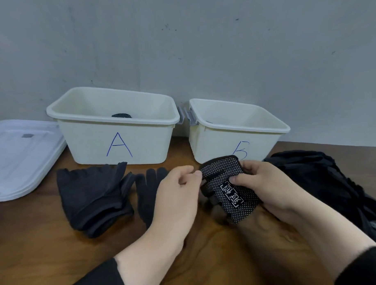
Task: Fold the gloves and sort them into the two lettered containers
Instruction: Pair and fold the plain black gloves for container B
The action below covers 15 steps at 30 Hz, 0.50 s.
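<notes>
2 hands — right hand (pixel 267 186) grips dotted glove (pixel 229 187) | left hand (pixel 176 191) pinches its edge

A dark, glossy wooden table (pixel 43 249) is set against a plain grey wall (pixel 200 39), which is marked with small dark specks and scuffs.
</notes>
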{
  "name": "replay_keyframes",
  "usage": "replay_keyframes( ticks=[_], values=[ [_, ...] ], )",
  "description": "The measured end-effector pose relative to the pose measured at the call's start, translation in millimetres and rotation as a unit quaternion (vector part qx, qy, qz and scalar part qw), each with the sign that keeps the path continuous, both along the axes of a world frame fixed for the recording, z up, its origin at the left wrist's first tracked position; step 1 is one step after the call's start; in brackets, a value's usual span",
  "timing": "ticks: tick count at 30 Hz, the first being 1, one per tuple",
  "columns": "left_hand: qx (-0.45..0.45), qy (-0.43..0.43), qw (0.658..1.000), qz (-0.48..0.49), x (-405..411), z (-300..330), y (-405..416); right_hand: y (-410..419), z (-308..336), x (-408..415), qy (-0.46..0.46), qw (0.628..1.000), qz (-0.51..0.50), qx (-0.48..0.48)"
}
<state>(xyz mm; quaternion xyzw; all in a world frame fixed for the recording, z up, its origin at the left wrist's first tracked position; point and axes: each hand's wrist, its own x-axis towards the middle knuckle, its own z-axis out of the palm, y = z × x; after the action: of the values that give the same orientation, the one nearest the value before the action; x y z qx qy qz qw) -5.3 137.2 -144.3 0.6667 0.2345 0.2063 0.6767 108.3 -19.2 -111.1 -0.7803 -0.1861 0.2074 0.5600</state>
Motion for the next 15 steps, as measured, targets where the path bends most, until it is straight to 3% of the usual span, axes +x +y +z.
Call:
replay_keyframes(
  ticks=[3,6,11,15],
  values=[
    [-0.163,0.009,0.984,-0.07,-2.6,11.3,-8.9,4.3,10.5,-15.4,-0.004,1.0,0.002,0.03],
    [-0.301,-0.022,0.948,-0.103,-6.4,23.7,-8.1,9.7,13.1,-26.2,-0.01,0.999,0.007,0.044],
    [-0.34,-0.064,0.93,-0.124,-6.3,29.5,5.6,13.6,17.4,-40.2,0.028,0.996,-0.013,0.085],
    [-0.31,-0.096,0.934,-0.148,-7.8,37.6,11.6,9.9,26.3,-54.0,0.19,0.977,0.029,0.096]
  ],
)
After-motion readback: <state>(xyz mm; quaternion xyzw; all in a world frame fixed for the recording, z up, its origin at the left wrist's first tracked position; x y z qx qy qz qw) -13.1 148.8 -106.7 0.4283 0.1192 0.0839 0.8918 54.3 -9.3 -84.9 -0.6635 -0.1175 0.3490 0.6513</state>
